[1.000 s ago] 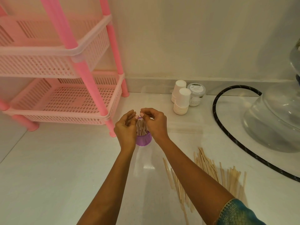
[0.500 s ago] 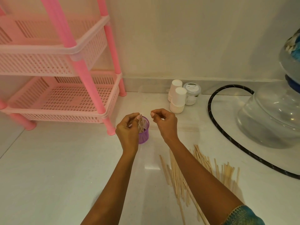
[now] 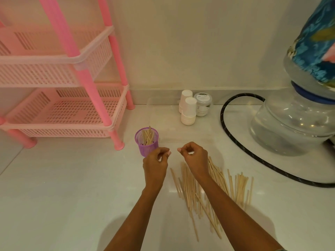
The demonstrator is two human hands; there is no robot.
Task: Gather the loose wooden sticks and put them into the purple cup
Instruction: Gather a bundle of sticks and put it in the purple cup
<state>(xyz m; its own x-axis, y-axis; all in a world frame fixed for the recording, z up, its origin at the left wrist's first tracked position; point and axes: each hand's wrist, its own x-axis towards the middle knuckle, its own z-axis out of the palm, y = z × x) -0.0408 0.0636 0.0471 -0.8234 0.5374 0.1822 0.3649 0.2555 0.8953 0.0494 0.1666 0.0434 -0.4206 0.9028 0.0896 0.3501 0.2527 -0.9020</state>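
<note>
the purple cup (image 3: pixel 146 145) stands upright on the white counter (image 3: pixel 72 196), just in front of the pink rack (image 3: pixel 85 75), with a bunch of wooden sticks (image 3: pixel 147 137) leaning inside it. the left hand (image 3: pixel 155 164) hovers just to the cup's near right, its fingers curled in and gripping nothing. the right hand (image 3: pixel 195 158) is beside it, a small gap between them, also curled with nothing in it. the loose sticks (image 3: pixel 239 185) lie scattered flat on the counter under and to the right of the right forearm. behind them stand two stacks of white paper cups (image 3: pixel 188 113) and a small jar (image 3: pixel 202 104); a black hose (image 3: pixel 233 140) curves past a clear water jug (image 3: pixel 290 124)
</note>
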